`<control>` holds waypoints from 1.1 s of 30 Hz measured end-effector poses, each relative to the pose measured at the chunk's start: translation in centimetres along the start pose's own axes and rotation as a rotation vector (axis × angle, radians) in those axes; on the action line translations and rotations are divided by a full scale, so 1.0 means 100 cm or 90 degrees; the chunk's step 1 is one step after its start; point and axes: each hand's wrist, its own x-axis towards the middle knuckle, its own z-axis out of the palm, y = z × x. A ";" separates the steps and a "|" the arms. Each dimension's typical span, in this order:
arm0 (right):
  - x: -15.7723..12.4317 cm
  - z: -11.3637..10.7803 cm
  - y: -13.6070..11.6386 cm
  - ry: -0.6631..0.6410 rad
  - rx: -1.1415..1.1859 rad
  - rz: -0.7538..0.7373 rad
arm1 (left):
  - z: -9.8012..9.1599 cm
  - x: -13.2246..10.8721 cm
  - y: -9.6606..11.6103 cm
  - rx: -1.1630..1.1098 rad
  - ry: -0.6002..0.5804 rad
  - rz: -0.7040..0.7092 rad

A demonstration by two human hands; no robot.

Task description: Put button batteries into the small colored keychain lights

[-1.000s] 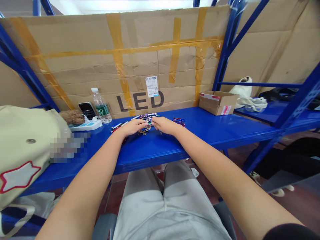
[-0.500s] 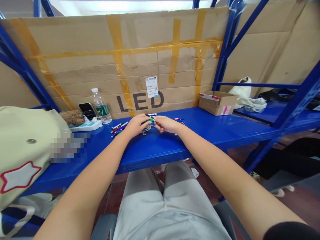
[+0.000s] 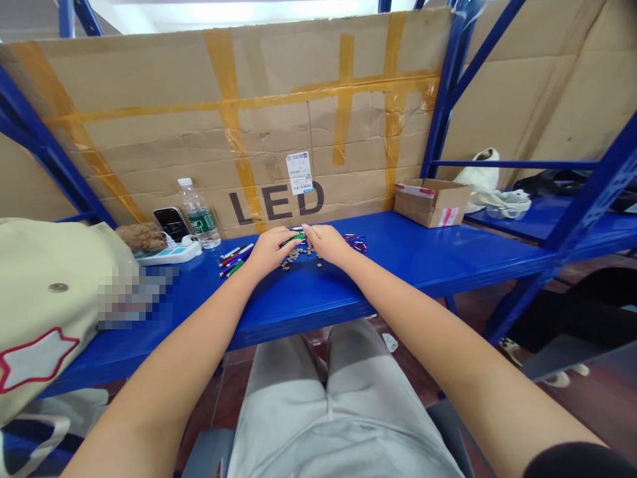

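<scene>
My left hand [image 3: 271,248] is closed around a green pen [image 3: 293,240], whose far end points right toward my other hand. Close by on the right, my right hand [image 3: 324,243] has its fingers curled in at the pen's tip; whatever they pinch is hidden. Small brownish round pieces [image 3: 293,256] lie scattered on the blue tabletop under and between both hands. To the left of my left hand is a pile of colored pens [image 3: 233,259]. Behind my right hand lie small red and blue items [image 3: 356,243], too small to name.
A water bottle [image 3: 200,216], a phone [image 3: 172,224] and a white power strip [image 3: 172,253] stand at the back left. A pale bag [image 3: 50,265] fills the left side. An open cardboard box [image 3: 423,204] sits at the back right, against a cardboard wall [image 3: 279,133].
My right hand has turned slightly, with its fingers further over, and more brown pieces and red and blue items show around it. My left hand keeps the green pen.
</scene>
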 end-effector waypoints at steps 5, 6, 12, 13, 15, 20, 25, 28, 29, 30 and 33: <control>0.004 -0.004 0.010 0.016 0.024 0.020 | 0.001 0.003 0.002 -0.042 -0.011 -0.117; 0.005 -0.008 0.014 0.035 0.002 0.034 | 0.001 0.003 0.001 -0.056 -0.009 -0.150; 0.005 -0.031 0.046 -0.048 -0.239 0.192 | -0.005 -0.002 -0.014 -0.158 -0.047 -0.275; 0.004 -0.033 0.050 -0.080 -0.262 0.209 | -0.004 -0.003 -0.017 -0.190 -0.046 -0.288; 0.003 -0.035 0.057 -0.101 -0.294 0.236 | -0.002 -0.003 -0.020 -0.249 -0.035 -0.308; 0.006 -0.027 0.057 -0.101 -0.332 0.246 | 0.004 -0.002 -0.019 -0.295 -0.048 -0.319; 0.015 -0.014 0.055 -0.188 -0.348 0.264 | 0.003 -0.004 -0.018 -0.275 -0.083 -0.301; 0.019 -0.011 0.058 -0.187 -0.339 0.295 | 0.002 -0.005 -0.018 -0.267 -0.088 -0.295; 0.019 -0.011 0.059 -0.182 -0.335 0.306 | 0.003 -0.005 -0.018 -0.266 -0.088 -0.296; 0.020 -0.012 0.060 -0.179 -0.331 0.315 | 0.003 -0.005 -0.018 -0.265 -0.088 -0.296; 0.020 -0.014 0.061 -0.182 -0.316 0.337 | 0.003 -0.005 -0.017 -0.260 -0.092 -0.288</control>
